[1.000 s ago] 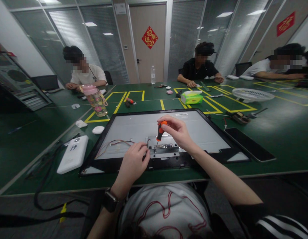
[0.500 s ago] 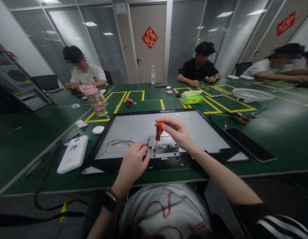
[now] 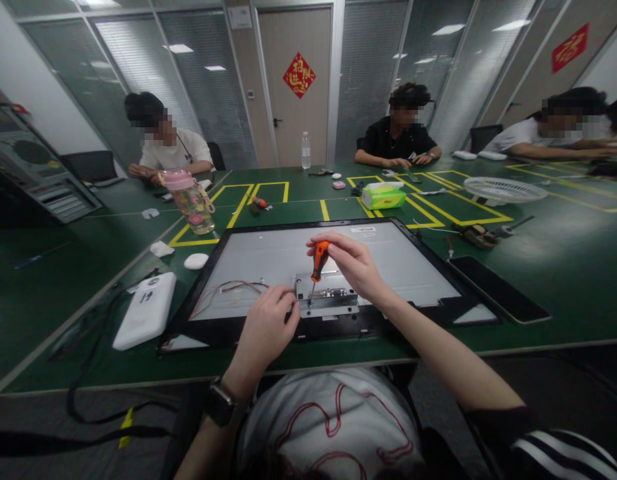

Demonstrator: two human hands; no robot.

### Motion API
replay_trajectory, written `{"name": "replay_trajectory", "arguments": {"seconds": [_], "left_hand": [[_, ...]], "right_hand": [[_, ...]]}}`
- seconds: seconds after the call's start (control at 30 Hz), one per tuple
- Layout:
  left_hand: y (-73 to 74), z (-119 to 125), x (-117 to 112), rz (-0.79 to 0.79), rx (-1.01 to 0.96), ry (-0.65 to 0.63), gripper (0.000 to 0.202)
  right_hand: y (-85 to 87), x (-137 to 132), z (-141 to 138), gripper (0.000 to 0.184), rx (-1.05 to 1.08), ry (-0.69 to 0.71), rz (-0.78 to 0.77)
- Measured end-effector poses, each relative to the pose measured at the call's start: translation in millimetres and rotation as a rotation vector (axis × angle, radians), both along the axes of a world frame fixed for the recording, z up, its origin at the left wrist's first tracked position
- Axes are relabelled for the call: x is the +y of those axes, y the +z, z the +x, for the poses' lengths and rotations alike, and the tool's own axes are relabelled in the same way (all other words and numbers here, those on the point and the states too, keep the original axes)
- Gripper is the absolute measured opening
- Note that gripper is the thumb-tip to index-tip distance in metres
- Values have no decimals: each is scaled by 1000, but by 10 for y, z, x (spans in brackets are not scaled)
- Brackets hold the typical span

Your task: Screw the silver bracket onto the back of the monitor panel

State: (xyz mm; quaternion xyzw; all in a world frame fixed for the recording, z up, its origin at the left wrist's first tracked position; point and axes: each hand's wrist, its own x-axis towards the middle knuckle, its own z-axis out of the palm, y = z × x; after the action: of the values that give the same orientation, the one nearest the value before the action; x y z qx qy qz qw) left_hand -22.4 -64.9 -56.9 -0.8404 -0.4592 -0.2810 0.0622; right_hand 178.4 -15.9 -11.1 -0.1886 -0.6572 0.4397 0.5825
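Note:
My right hand [image 3: 356, 263] is closed around the orange and black handle of a screwdriver [image 3: 319, 263]. Its shaft points down, slightly tilted, with the tip at the front left of a silver metal bracket [image 3: 326, 307] that carries connector ports. At the bracket's left end, my left hand [image 3: 271, 320] has its fingers curled in and pressed against the edge. The bracket lies on the grey back of a flat display panel [image 3: 268, 250] with a black frame, flat on the table before me. Thin wires [image 3: 233, 285] run across the panel, left of the bracket.
A white power bank [image 3: 146, 310] and a white round case [image 3: 196, 261] lie left of the panel; a black phone [image 3: 498, 288] lies right. Beyond stand a pink-lidded bottle [image 3: 191, 207], a green tissue pack [image 3: 383, 197] and a white fan grille [image 3: 506, 190]. Several people sit across the green table [image 3: 298, 213].
The screwdriver's handle has shifted slightly in my right hand, whose fingers have moved a little around it. My left hand stays at the bracket.

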Motion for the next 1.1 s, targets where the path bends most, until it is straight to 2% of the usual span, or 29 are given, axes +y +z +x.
{"name": "replay_trajectory", "arguments": {"seconds": [0.37, 0.6, 1.1], "left_hand": [[-18, -9, 10, -15, 3, -1, 13], [-5, -6, 5, 6, 16, 2, 13], [-20, -10, 13, -18, 1, -4, 14]], "right_hand": [[26, -17, -20, 11, 72, -5, -33], [70, -10, -17, 18, 115, 33, -112], [81, -34, -21, 22, 122, 133, -147]]}}
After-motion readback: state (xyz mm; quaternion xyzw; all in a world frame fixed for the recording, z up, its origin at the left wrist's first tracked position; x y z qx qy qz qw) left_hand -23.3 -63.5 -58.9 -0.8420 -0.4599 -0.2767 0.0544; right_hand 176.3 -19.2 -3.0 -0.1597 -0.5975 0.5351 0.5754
